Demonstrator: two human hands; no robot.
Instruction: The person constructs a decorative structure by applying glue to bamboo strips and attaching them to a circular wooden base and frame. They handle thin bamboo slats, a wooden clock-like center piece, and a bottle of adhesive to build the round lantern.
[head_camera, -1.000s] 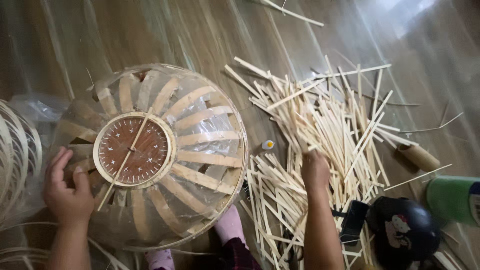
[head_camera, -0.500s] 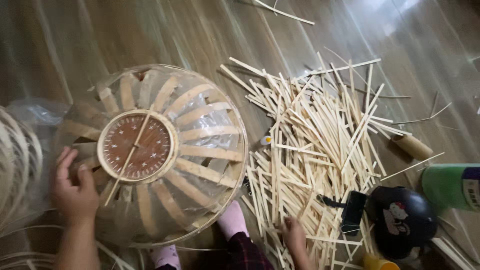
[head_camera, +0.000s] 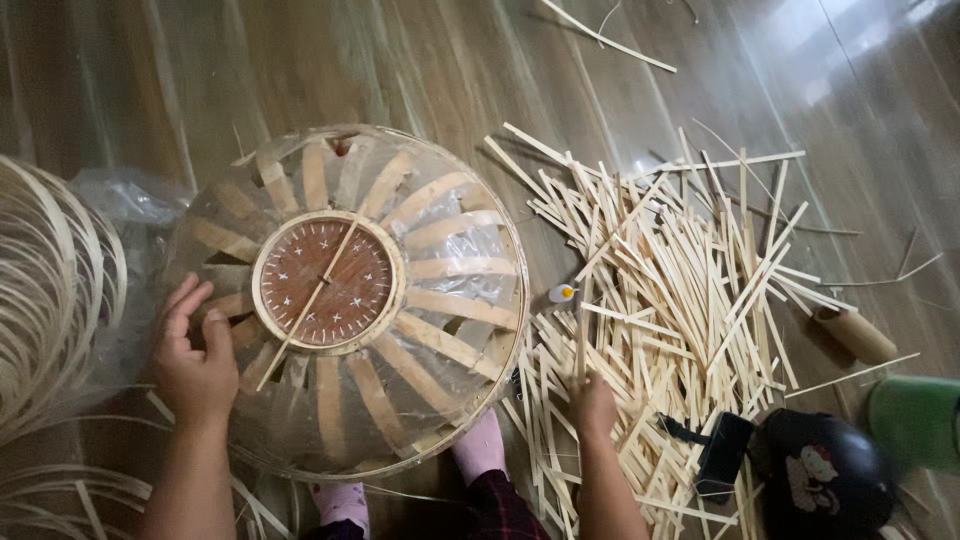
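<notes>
A round bamboo lampshade frame (head_camera: 440, 300), with flat slats radiating from a brown woven disc (head_camera: 325, 280), lies on the wooden floor over clear plastic. My left hand (head_camera: 195, 355) rests on its left side, fingers spread over the slats. One thin strip (head_camera: 305, 305) lies across the disc. My right hand (head_camera: 592, 402) is on the near edge of a big pile of loose bamboo strips (head_camera: 690, 300) and pinches one upright strip between its fingers.
Coils of thin bamboo (head_camera: 45, 290) lie at the left. A black round object (head_camera: 825, 480) with a strap, a green container (head_camera: 915, 420) and a wooden handle (head_camera: 855, 335) sit at the right. My pink-socked feet (head_camera: 475, 450) are under the frame. A small white bottle (head_camera: 562, 293) lies by the pile.
My right hand pulled back from the pile's middle towards me, then came forward again to the pile's near edge and took a strip. The left hand stayed on the frame.
</notes>
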